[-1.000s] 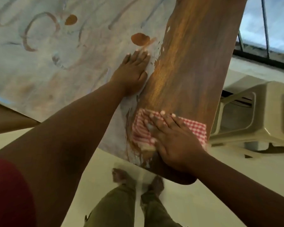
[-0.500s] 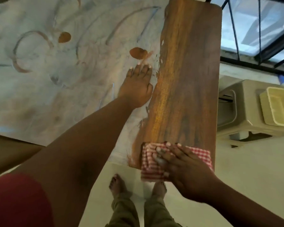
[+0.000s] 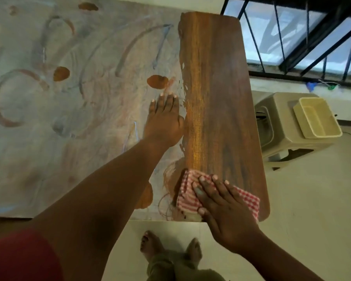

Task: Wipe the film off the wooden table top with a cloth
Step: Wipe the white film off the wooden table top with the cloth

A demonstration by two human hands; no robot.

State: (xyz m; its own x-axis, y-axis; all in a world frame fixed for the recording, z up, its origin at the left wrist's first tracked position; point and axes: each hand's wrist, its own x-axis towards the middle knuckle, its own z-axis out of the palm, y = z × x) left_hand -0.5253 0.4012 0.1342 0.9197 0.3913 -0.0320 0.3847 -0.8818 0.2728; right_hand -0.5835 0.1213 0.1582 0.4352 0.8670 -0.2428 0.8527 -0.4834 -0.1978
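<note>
Wooden table (image 3: 217, 94) showed a clean strip running lengthwise; our right hand (image 3: 225, 209) pressed the cloth (image 3: 187, 191) flat-fingered, film (image 3: 85, 110) lying leftward under our flat left hand (image 3: 163, 120).

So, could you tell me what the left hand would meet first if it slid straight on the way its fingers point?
Probably the bare brown patch in the film, just beyond the left hand.

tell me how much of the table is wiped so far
Done: a clean dark wood strip along the table's right side. In hand: the right hand presses the red-checked cloth flat at the near edge; the left hand rests on the table. Left: the greyish film covering the rest, most of the top.
</note>
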